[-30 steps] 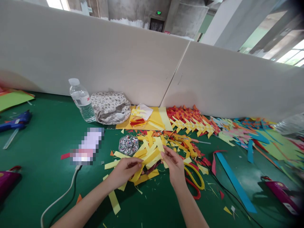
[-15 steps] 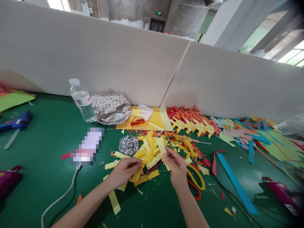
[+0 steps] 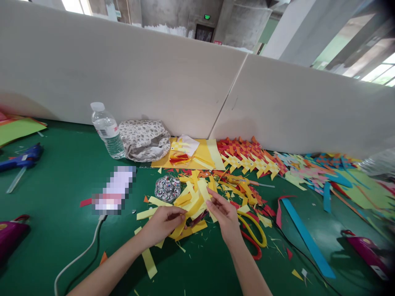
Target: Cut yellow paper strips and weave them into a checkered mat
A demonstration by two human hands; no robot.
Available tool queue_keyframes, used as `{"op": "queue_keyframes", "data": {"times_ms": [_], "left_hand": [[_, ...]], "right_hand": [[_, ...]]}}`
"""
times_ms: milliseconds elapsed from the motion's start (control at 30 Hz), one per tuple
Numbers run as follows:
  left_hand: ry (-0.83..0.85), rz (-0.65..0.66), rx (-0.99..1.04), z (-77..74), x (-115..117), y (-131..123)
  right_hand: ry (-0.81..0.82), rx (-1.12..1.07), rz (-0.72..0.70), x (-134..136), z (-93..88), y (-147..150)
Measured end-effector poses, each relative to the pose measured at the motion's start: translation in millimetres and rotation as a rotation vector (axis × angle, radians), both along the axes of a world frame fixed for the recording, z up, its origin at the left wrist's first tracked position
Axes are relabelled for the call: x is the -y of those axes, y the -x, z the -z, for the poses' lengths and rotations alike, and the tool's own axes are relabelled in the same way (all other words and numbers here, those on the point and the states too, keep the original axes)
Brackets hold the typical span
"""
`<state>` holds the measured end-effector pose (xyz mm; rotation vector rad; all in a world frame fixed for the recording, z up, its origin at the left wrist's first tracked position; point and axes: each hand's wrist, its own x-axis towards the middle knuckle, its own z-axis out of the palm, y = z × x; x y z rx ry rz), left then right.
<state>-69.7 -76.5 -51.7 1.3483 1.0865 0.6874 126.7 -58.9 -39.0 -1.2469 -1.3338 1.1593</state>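
My left hand [image 3: 166,224] pinches a deeper yellow paper strip [image 3: 195,206] between thumb and fingers. A pale yellow paper strip [image 3: 204,195] is gripped by my right hand [image 3: 224,213], and its upper part lies close to the deeper yellow strip. Both hands are over a loose heap of yellow paper strips [image 3: 184,199] on the green table. Just right of my right hand lie scissors [image 3: 259,230] with yellow and red handles, their blades hidden. Left of the heap sits a clear container of googly eyes [image 3: 167,188].
A water bottle [image 3: 106,131] and a patterned cloth bag [image 3: 144,140] stand by the partition [image 3: 123,74]. Woven paper fish [image 3: 249,158] lie at the back right. A charging phone [image 3: 115,189], a blue glue gun [image 3: 23,158] and a blue strip [image 3: 308,238] are around.
My right hand has moved a little left with the pale yellow strip, bringing it nearer the strip in my left hand. The left hand has barely moved.
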Motion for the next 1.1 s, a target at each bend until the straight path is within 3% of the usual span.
{"op": "queue_keyframes", "data": {"times_ms": [300,567,667,867,1100], "left_hand": [[0.164,-0.068,0.205,6.8,-3.2,-1.3],[0.102,-0.125,0.296,-3.1,-6.5,2.0],[0.078,-0.161,0.264,-6.4,-6.6,2.3],[0.062,-0.172,0.28,-5.7,-4.3,1.0],[0.031,-0.041,0.329,-5.1,-1.0,1.5]], "right_hand": [[-0.26,0.207,-0.221,10.3,-2.3,8.0],[-0.434,0.548,-0.382,13.4,4.5,11.2],[-0.484,0.659,-0.357,13.3,3.1,12.7],[-0.572,0.685,-0.128,10.7,-0.4,12.6],[-0.499,0.535,-0.272,7.6,3.0,11.9]]}}
